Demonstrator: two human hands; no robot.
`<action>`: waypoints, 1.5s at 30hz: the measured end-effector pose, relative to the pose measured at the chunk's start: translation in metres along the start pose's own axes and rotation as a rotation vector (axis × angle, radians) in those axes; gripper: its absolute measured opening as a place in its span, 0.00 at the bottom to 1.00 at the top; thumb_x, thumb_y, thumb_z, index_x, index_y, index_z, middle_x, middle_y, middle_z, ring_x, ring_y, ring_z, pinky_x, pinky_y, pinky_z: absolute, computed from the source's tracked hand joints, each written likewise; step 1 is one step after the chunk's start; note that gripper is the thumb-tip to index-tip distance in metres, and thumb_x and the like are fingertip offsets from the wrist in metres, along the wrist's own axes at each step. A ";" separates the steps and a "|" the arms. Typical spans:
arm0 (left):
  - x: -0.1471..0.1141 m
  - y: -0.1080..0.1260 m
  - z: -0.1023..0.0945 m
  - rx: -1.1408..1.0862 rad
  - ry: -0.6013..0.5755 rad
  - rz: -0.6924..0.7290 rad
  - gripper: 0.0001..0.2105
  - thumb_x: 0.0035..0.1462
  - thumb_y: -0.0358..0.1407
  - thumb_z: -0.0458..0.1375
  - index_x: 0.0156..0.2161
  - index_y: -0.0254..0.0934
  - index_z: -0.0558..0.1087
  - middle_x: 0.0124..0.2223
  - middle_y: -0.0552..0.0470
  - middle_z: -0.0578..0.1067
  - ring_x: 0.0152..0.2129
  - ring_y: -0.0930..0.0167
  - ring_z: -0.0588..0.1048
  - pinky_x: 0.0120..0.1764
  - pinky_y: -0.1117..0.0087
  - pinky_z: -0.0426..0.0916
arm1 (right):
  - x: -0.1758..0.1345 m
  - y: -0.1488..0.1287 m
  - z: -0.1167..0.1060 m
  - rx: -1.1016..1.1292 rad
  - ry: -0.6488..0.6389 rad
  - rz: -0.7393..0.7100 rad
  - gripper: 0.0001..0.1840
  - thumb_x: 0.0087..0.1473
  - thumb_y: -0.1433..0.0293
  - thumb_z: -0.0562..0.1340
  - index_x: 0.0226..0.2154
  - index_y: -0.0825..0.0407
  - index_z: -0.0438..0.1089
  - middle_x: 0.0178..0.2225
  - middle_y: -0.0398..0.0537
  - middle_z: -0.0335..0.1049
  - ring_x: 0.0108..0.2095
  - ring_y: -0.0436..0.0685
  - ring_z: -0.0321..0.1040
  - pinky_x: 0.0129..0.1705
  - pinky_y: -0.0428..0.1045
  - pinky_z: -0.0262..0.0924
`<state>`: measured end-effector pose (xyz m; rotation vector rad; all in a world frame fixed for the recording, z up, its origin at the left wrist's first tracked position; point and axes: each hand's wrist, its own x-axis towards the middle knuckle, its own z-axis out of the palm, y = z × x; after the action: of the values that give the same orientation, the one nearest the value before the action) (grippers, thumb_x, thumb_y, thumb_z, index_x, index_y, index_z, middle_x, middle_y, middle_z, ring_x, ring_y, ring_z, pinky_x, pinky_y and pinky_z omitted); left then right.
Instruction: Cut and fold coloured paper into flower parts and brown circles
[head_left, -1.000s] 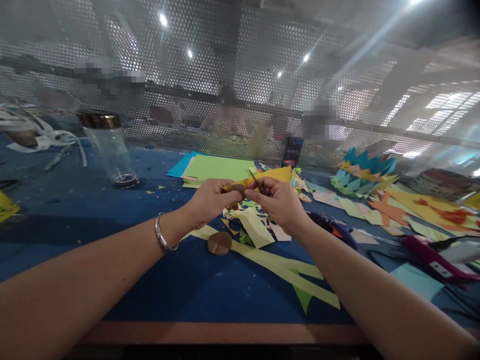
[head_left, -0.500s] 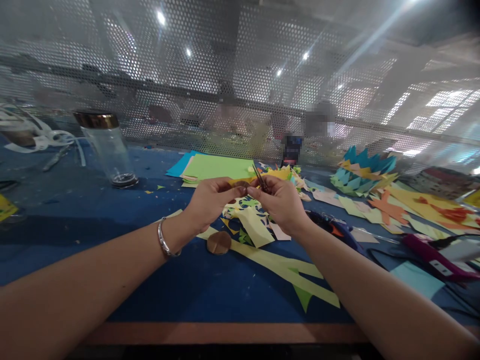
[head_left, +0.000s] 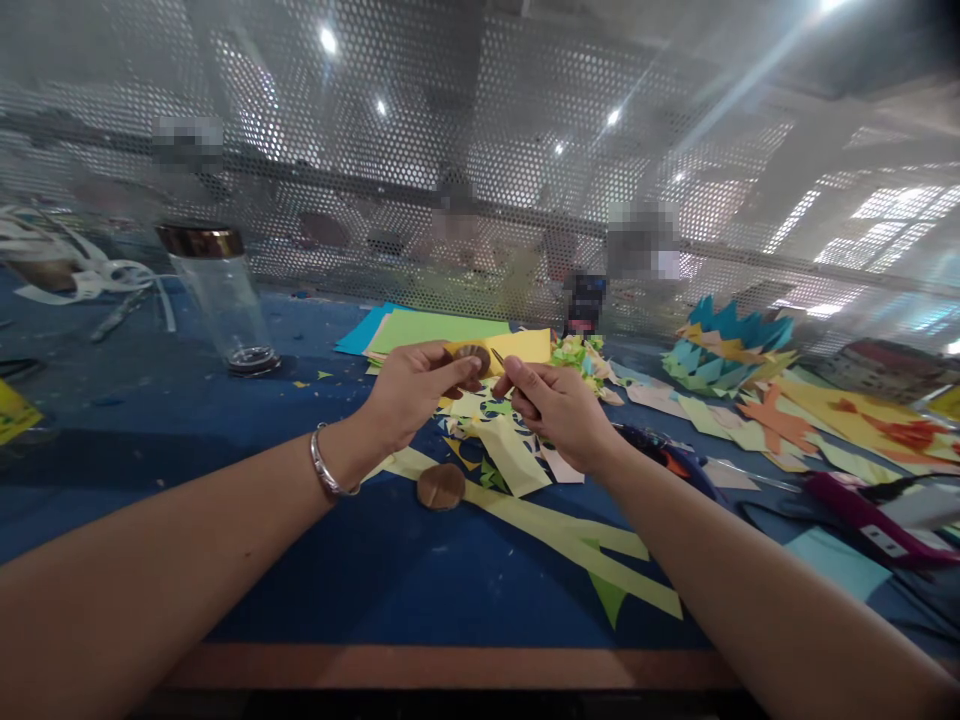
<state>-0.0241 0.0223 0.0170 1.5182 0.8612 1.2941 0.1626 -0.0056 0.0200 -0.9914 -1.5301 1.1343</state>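
Note:
My left hand (head_left: 411, 390) is closed, pinching a brown ridged disc (head_left: 475, 358) against a sheet of yellow paper (head_left: 525, 345). My right hand (head_left: 551, 405) is closed around a slim dark pointed tool (head_left: 497, 356); its tip points toward the disc, and the rest is hidden by my fingers. Whether the tip touches the paper I cannot tell. Below my hands lie paper scraps (head_left: 512, 455), some with rounded cut-outs. Another brown disc (head_left: 441, 487) rests on the blue table, beside a long pale yellow-green strip (head_left: 547, 525).
Behind my hands lies a stack of green and blue paper (head_left: 442, 328). A glass jar (head_left: 229, 310) stands left. At right are a zigzag paper crown (head_left: 724, 345), a purple power strip (head_left: 870, 515) and cables. A perforated metal screen (head_left: 337, 150) runs along the back.
My hands have moved slightly apart. The tool has swung from pointing upward to pointing left at the disc. More of the disc and the yellow paper shows.

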 end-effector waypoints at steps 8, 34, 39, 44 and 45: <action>-0.003 0.005 0.002 -0.078 -0.053 -0.008 0.09 0.52 0.39 0.67 0.36 0.37 0.80 0.33 0.50 0.79 0.30 0.72 0.76 0.34 0.71 0.66 | -0.001 -0.002 0.000 0.005 -0.017 0.007 0.25 0.54 0.48 0.63 0.25 0.53 0.69 0.15 0.33 0.47 0.15 0.44 0.38 0.18 0.46 0.31; 0.000 0.002 -0.004 0.019 -0.149 0.002 0.09 0.53 0.40 0.66 0.32 0.35 0.81 0.29 0.50 0.78 0.27 0.72 0.72 0.34 0.68 0.66 | 0.006 0.004 -0.011 -0.124 -0.003 -0.039 0.26 0.58 0.51 0.62 0.21 0.54 0.69 0.12 0.34 0.49 0.14 0.43 0.41 0.17 0.44 0.36; -0.002 0.005 -0.006 0.273 -0.102 0.154 0.13 0.56 0.43 0.63 0.27 0.36 0.78 0.27 0.51 0.75 0.26 0.72 0.71 0.32 0.68 0.64 | 0.007 0.006 -0.011 -0.143 0.006 -0.036 0.26 0.58 0.51 0.62 0.21 0.54 0.69 0.12 0.34 0.49 0.14 0.43 0.41 0.17 0.45 0.36; -0.002 0.007 -0.009 0.572 -0.052 0.339 0.16 0.59 0.46 0.60 0.26 0.36 0.77 0.29 0.50 0.73 0.26 0.72 0.71 0.30 0.69 0.62 | 0.006 0.006 -0.011 -0.140 0.000 -0.031 0.26 0.58 0.50 0.61 0.21 0.54 0.69 0.12 0.34 0.49 0.14 0.44 0.41 0.17 0.45 0.35; -0.002 0.007 -0.009 0.605 -0.048 0.365 0.16 0.59 0.46 0.60 0.26 0.37 0.77 0.29 0.51 0.73 0.26 0.72 0.71 0.30 0.69 0.62 | 0.006 0.006 -0.011 -0.139 -0.002 -0.030 0.26 0.58 0.50 0.61 0.21 0.54 0.69 0.12 0.34 0.49 0.14 0.44 0.41 0.17 0.45 0.34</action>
<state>-0.0338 0.0204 0.0231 2.2562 1.0353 1.3064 0.1723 0.0041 0.0166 -1.0567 -1.6379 1.0185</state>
